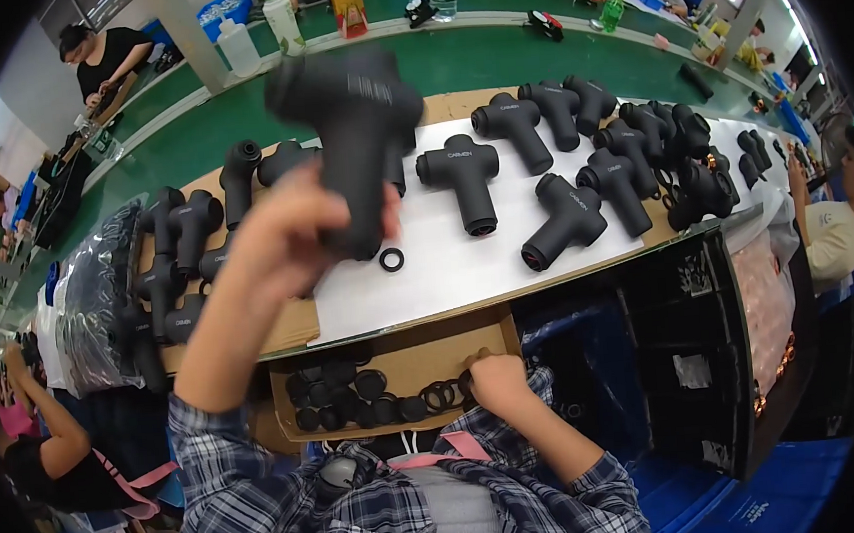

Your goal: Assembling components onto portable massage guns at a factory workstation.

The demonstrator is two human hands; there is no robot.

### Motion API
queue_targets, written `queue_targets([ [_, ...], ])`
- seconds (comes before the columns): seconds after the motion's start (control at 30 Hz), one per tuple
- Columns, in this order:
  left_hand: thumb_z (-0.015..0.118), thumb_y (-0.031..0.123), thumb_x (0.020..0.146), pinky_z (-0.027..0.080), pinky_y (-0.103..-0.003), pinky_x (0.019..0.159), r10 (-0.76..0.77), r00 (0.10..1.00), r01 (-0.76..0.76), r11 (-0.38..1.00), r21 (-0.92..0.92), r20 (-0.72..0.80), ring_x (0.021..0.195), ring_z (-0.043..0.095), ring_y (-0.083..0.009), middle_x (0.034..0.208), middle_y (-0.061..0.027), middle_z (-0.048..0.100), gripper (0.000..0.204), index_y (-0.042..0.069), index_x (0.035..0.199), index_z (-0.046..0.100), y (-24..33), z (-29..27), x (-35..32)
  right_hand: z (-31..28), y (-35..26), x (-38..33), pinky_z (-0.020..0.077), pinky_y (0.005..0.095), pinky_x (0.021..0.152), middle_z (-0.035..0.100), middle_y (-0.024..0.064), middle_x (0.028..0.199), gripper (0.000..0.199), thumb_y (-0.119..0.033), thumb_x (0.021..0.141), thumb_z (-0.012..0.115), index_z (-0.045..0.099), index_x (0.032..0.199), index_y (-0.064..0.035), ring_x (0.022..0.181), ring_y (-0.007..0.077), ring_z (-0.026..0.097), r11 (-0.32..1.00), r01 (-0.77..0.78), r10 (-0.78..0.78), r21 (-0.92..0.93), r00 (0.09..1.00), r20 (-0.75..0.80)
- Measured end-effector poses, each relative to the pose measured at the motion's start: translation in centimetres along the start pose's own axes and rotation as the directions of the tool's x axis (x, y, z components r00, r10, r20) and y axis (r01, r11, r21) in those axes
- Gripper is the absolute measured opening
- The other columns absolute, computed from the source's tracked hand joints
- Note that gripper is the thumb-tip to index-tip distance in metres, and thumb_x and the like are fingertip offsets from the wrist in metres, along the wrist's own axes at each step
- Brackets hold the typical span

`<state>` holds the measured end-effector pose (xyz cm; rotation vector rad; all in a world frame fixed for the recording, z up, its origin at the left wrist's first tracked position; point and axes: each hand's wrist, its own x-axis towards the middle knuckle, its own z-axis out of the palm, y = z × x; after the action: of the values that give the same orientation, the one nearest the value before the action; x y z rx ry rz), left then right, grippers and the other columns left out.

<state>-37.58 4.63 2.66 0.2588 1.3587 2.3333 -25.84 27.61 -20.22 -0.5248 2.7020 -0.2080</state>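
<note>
White worktop [447,265] — left hand [282,242] raised, gripping massage gun [353,133]; right hand [497,378] curled among rings [436,397].

I see both my arms in a plaid flannel shirt, checked in dark blue, grey and white, with each sleeve pushed up so the cuff bunches below the elbow and the forearm is bare. My left hand [282,239] and right hand [497,378] wear no gloves, rings or watch that I can make out. Under the open shirt sits a grey top, crossed by a pink strap [440,456], with a small dark rounded device [337,473] beside it.
</note>
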Motion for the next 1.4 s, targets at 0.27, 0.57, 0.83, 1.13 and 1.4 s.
queue_targets([
  [0.27,0.051,0.002,0.055,0.049,-0.034,0.067,-0.324,0.945,0.327,0.924,-0.199,0.048,0.071,0.058,-0.0247,0.080,-0.0155,0.055,0.047,-0.005,0.101,0.044,-10.5,1.7,-7.2,-5.7,-1.0,0.1,0.0481,0.0301,0.058,0.061,0.0161,0.068,0.015,-0.008,0.067,0.059,0.063,0.079,-0.0003,0.060,0.0272,0.060,0.847,0.100,0.192,0.522,0.858,-0.476],
  [0.57,0.055,0.004,0.057,0.047,-0.034,0.061,-0.309,0.947,0.286,0.936,-0.207,-0.089,0.064,0.056,-0.0230,0.077,-0.0136,0.052,0.046,-0.002,0.102,0.047,-13.8,1.2,-9.4,-4.7,-1.3,0.9,0.0465,0.0355,0.058,0.057,0.0184,0.068,0.020,0.004,0.067,0.050,0.061,0.084,-0.0003,0.062,0.0333,0.057,0.835,0.189,0.094,0.517,0.877,-0.472],
  [0.83,0.055,0.000,0.059,0.047,-0.032,0.059,-0.210,0.965,0.156,0.941,-0.301,-0.157,0.062,0.055,-0.0219,0.074,-0.0135,0.053,0.041,-0.002,0.098,0.045,-13.3,-0.8,-10.7,-2.4,-2.3,1.8,0.0454,0.0387,0.060,0.055,0.0184,0.070,0.017,0.004,0.065,0.052,0.055,0.081,-0.0008,0.067,0.0342,0.057,0.808,0.118,0.160,0.578,0.900,-0.406],
  [1.13,0.057,0.000,0.059,0.048,-0.033,0.063,-0.181,0.949,0.116,0.962,-0.248,-0.258,0.065,0.056,-0.0218,0.075,-0.0130,0.054,0.039,-0.002,0.097,0.047,-13.6,-1.8,-11.5,-0.5,-3.1,2.0,0.0429,0.0248,0.053,0.057,0.0115,0.067,0.011,0.006,0.072,0.050,0.052,0.081,0.0020,0.058,0.0157,0.056,0.255,0.135,0.129,0.957,0.977,-0.172],
  [1.4,0.058,-0.003,0.064,0.050,-0.034,0.075,-0.220,0.912,0.123,0.951,-0.282,-0.346,0.076,0.059,-0.0222,0.085,-0.0117,0.057,0.043,-0.003,0.106,0.047,-15.2,-0.1,-11.3,-6.1,-6.2,-0.5,0.0401,0.0212,0.049,0.056,0.0075,0.061,0.005,0.005,0.075,0.052,0.053,0.079,0.0034,0.056,0.0082,0.053,0.294,0.279,0.189,0.914,0.921,-0.342],
])
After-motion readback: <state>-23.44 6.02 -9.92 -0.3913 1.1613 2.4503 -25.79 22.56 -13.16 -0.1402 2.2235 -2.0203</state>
